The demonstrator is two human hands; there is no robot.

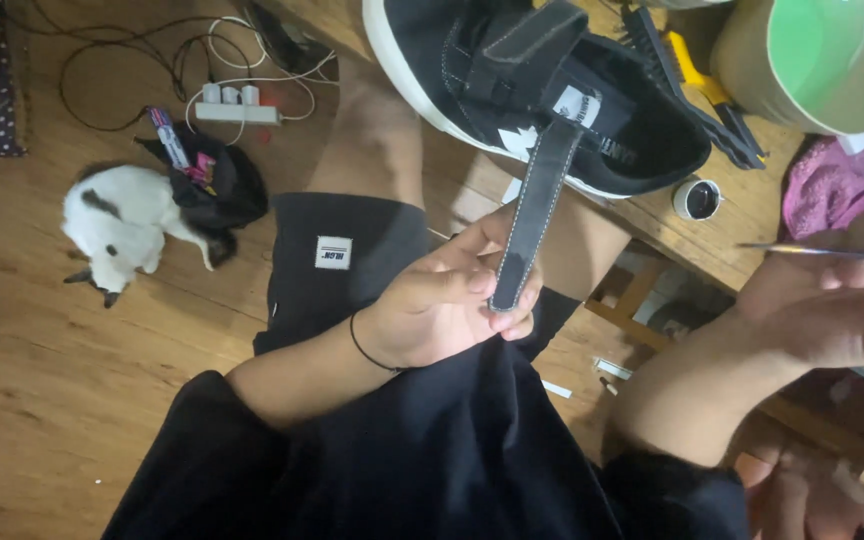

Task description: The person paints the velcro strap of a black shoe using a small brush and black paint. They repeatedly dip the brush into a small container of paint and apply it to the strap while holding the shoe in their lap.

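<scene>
The black strap hangs from the shoe on the table, its end pinched between the left hand's closed fingers, while the right hand grips a thin brush in curled fingers beside a small jar.

The shoe is showing black with a white sole; its strap is running black with pale stitching. Left of the shoe, a cat is lying white with dark patches. Right of it, a bucket is glowing green inside, beside pink cloth.
</scene>
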